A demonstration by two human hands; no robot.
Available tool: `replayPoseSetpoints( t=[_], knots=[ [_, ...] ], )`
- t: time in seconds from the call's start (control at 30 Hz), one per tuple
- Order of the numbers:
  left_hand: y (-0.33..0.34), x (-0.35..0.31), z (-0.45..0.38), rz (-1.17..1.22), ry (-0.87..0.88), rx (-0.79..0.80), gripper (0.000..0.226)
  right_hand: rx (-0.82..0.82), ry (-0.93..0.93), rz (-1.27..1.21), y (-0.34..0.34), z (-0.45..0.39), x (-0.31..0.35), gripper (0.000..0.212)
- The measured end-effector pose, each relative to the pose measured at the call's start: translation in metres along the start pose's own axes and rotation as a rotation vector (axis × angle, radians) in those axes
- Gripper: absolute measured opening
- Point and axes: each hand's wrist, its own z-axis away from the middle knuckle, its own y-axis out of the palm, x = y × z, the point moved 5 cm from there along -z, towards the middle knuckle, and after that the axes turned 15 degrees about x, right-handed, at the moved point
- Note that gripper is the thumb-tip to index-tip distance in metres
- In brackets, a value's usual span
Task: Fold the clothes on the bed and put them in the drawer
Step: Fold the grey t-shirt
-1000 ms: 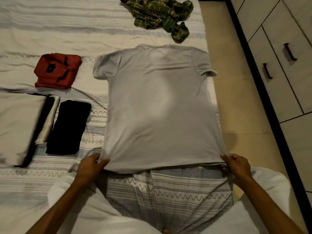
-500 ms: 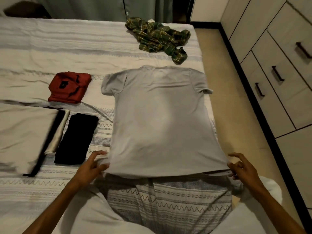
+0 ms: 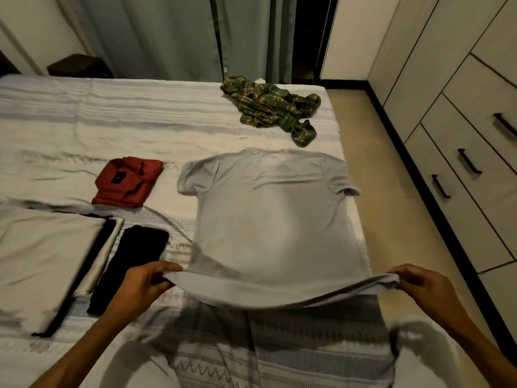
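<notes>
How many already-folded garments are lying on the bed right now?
2. A red folded garment lies left of the grey T-shirt's sleeve, and a black folded garment lies nearer, beside the left hand. The plaid shirt is still crumpled; others may sit out of frame.

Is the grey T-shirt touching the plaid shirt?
Apart. The head view shows a strip of bare bedsheet between the grey T-shirt collar and the plaid shirt.
</notes>
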Motion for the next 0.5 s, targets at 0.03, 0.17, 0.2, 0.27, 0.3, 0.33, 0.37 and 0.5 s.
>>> replayPoseSetpoints(
  t=[0.03, 0.17, 0.2, 0.27, 0.3, 0.33, 0.37, 0.5],
  knots=[
    [-0.007, -0.001, -0.009, -0.011, 0.024, -0.049, 0.045, -0.017, -0.022, -0.006, -0.005, -0.009, 0.006, 0.017],
    [-0.035, 0.0, -0.074, 0.045, 0.074, -0.164, 0.037, -0.065, -0.099, -0.118, -0.026, -0.071, 0.03, 0.01],
    [-0.039, -0.001, -0.09, 0.107, 0.085, -0.179, 0.035, -0.063, -0.125, -0.171, -0.03, -0.088, 0.037, 0.011],
    [-0.048, -0.001, -0.128, 0.245, 0.11, -0.203, 0.025, -0.057, -0.155, -0.29, -0.036, -0.128, 0.049, 0.014],
    [-0.053, 0.001, -0.151, 0.282, 0.117, -0.196, 0.018, -0.056, -0.15, -0.336, -0.04, -0.154, 0.055, 0.014],
    [-0.056, -0.001, -0.169, 0.305, 0.125, -0.182, 0.012, -0.062, -0.149, -0.391, -0.043, -0.175, 0.061, 0.012],
    [-0.061, -0.002, -0.189, 0.308, 0.133, -0.176, 0.01, -0.076, -0.147, -0.429, -0.046, -0.198, 0.068, 0.013],
    [-0.079, 0.011, -0.286, 0.366, 0.057, -0.248, 0.018, -0.13, -0.13, -0.538, -0.054, -0.316, 0.089, 0.012]
  ],
)
